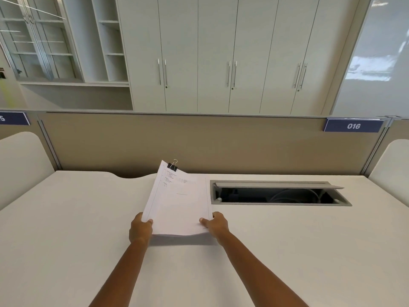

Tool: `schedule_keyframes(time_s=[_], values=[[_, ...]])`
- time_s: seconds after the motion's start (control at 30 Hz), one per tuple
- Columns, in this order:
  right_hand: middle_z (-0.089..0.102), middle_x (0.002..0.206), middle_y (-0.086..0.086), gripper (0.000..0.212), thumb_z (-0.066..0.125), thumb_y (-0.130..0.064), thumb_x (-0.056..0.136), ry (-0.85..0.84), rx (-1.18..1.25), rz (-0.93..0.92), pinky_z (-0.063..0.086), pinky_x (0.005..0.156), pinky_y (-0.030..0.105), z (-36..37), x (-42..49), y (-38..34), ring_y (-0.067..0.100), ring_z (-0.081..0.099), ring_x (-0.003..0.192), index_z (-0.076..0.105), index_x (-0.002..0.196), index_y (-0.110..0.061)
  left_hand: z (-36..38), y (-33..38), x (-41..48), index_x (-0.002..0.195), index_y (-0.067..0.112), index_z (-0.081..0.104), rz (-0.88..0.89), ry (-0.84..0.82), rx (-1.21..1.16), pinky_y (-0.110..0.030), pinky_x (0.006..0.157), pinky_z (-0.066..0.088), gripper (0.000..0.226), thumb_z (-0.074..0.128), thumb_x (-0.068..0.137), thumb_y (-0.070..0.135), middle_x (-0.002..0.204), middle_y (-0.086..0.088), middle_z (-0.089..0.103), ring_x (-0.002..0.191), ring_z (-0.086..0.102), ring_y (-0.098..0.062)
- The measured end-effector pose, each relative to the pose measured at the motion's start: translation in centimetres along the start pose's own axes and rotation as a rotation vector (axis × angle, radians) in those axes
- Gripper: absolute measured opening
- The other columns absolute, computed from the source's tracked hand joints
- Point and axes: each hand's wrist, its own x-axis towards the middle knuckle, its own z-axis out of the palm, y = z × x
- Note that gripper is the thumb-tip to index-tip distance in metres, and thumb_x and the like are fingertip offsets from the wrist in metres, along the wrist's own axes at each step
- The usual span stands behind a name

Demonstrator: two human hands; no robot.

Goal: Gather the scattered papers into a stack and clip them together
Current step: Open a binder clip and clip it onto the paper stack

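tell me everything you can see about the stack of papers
The stack of papers is white sheets squared into one pile, the top sheet carrying faint printed lines near its far end. A black binder clip with silver wire handles pinches its far left corner. The left hand and right hand grip the near corners, thumbs on top. It is held above the white desk, shadow beneath, its near edge bowing slightly.

1. It was an office: a pale desk [77, 218] stood against a beige partition [199, 142] bearing a blue sign [353, 126] numbered 016.
2. A cable hatch [276, 196] lay open by the desk's far edge.
3. Tall handled cabinets [221, 52] and open shelves [110, 41] lined the wall behind.
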Motion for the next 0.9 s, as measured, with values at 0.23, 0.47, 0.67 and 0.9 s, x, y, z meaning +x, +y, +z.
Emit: schedule_keyframes(time_s=[0.23, 0.47, 0.67, 0.9], values=[[0.052, 0.134, 0.014, 0.043, 0.059, -0.014, 0.088, 0.078, -0.034, -0.021, 0.040, 0.098, 0.029, 0.1, 1.7, 0.6, 0.028, 0.051, 0.121, 0.045, 0.126, -0.001, 1.2, -1.0, 1.9, 0.125, 0.002, 0.050, -0.049, -0.061, -0.061, -0.046, 0.089, 0.052, 0.037, 0.052, 0.089, 0.008, 0.125, -0.021, 0.057, 0.103, 0.057, -0.041], [0.056, 0.125, 0.017, 0.039, 0.062, -0.009, 0.084, 0.141, -0.049, -0.072, 0.043, 0.093, 0.029, 0.4, 2.4, 1.0, 0.030, 0.055, 0.113, 0.051, 0.121, -0.001, 2.3, 0.1, 2.9, 0.132, -0.003, 0.037, -0.009, -0.050, 0.172, -0.046, 0.101, 0.040, 0.050, 0.055, 0.088, 0.013, 0.131, -0.028, 0.047, 0.118, 0.049, -0.045], [0.045, 0.127, 0.015, 0.043, 0.057, -0.017, 0.087, 0.149, -0.170, -0.120, 0.043, 0.093, 0.032, 0.8, 2.4, 1.3, 0.029, 0.055, 0.111, 0.045, 0.127, -0.007, 2.8, -0.4, 2.8, 0.127, -0.003, 0.043, 0.105, 0.048, 0.494, -0.044, 0.097, 0.041, 0.047, 0.057, 0.089, 0.020, 0.129, -0.026, 0.041, 0.120, 0.044, -0.039], [0.042, 0.129, 0.013, 0.040, 0.050, -0.023, 0.091, 0.196, -0.324, -0.137, 0.042, 0.095, 0.033, 1.5, 2.0, 1.5, 0.029, 0.052, 0.114, 0.046, 0.127, -0.006, 2.4, -1.1, 2.7, 0.121, 0.007, 0.050, 0.179, 0.100, 0.759, -0.034, 0.090, 0.043, 0.042, 0.047, 0.092, 0.038, 0.125, -0.014, 0.045, 0.116, 0.046, -0.029]])
